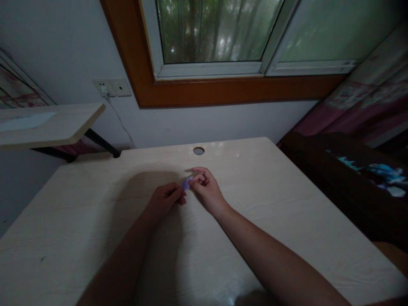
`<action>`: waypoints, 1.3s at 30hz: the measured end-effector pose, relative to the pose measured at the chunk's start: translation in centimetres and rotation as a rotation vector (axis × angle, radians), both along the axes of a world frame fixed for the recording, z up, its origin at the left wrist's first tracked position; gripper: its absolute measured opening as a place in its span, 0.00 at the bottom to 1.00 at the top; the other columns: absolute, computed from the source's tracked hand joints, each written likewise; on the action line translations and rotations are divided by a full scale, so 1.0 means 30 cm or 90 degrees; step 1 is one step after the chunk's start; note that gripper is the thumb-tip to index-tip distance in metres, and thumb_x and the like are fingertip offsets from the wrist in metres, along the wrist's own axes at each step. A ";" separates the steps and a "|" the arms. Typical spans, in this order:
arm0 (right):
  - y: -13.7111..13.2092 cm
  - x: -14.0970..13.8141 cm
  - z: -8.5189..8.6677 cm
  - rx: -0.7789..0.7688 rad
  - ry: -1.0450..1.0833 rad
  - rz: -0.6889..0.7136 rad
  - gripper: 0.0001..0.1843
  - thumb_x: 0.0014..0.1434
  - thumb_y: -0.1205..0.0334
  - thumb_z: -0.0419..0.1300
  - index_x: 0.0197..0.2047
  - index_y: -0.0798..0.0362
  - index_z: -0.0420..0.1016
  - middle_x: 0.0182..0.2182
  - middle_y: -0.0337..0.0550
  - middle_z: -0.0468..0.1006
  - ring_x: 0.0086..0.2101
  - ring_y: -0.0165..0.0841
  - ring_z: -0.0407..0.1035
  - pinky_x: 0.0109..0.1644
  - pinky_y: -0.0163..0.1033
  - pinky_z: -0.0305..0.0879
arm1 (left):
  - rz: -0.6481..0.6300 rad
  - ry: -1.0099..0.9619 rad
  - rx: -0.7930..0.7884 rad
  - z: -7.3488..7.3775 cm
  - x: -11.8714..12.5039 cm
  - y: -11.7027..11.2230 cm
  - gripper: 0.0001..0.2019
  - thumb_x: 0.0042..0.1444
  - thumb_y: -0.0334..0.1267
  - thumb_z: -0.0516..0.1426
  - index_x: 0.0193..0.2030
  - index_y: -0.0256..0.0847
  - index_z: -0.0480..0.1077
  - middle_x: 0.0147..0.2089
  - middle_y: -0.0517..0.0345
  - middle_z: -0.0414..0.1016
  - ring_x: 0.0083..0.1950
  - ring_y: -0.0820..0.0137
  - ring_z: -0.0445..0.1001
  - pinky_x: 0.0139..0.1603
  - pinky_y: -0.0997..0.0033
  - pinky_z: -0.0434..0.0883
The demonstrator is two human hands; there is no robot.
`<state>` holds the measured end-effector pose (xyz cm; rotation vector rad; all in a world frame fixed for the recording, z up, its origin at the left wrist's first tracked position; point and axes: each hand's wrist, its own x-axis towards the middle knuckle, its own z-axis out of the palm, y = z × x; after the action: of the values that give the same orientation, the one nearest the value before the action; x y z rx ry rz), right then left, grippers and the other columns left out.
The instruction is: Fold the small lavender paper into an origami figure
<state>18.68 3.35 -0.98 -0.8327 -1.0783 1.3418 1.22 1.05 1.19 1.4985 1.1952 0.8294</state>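
Both hands meet over the middle of a pale wooden desk (79,229). My left hand (165,199) and my right hand (206,189) pinch a small piece of light purple paper (186,183) between their fingertips. The paper is held just above or on the desk surface; most of it is hidden by the fingers. Fingers of both hands are curled and closed on it.
A round cable hole (198,150) lies at the desk's far edge. A side shelf (47,125) juts out at the left, under wall sockets (112,88) with a cable. A window (216,34) is above. A dark wooden bed frame (344,178) stands to the right.
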 end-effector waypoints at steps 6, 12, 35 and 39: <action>0.003 -0.002 0.000 -0.009 0.032 -0.006 0.20 0.51 0.64 0.69 0.47 0.47 0.72 0.25 0.31 0.74 0.28 0.28 0.67 0.38 0.37 0.63 | 0.005 -0.019 -0.003 0.005 0.003 -0.004 0.15 0.62 0.46 0.56 0.32 0.37 0.75 0.28 0.56 0.78 0.30 0.70 0.75 0.36 0.73 0.70; 0.000 -0.002 0.003 -0.009 0.047 -0.017 0.20 0.51 0.65 0.69 0.47 0.48 0.72 0.25 0.30 0.74 0.27 0.28 0.67 0.38 0.37 0.63 | 0.021 -0.010 -0.007 0.009 0.004 -0.004 0.14 0.61 0.46 0.57 0.32 0.38 0.75 0.28 0.56 0.79 0.30 0.70 0.76 0.36 0.73 0.70; 0.015 -0.001 -0.014 -0.032 0.063 -0.054 0.22 0.50 0.65 0.69 0.48 0.47 0.71 0.25 0.31 0.75 0.28 0.30 0.68 0.39 0.39 0.65 | 0.010 0.020 0.012 -0.011 -0.005 -0.001 0.14 0.62 0.46 0.56 0.34 0.38 0.76 0.29 0.56 0.80 0.32 0.69 0.78 0.37 0.72 0.71; 0.016 -0.002 -0.019 -0.024 0.061 -0.050 0.22 0.50 0.64 0.69 0.48 0.47 0.71 0.25 0.31 0.75 0.29 0.30 0.69 0.40 0.39 0.66 | 0.019 0.011 0.008 -0.006 -0.003 -0.003 0.14 0.62 0.45 0.56 0.33 0.38 0.76 0.29 0.56 0.80 0.31 0.69 0.78 0.36 0.72 0.72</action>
<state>18.63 3.83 -1.56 -0.8222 -0.9388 1.3262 1.14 0.96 1.00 1.5035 1.2301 0.8467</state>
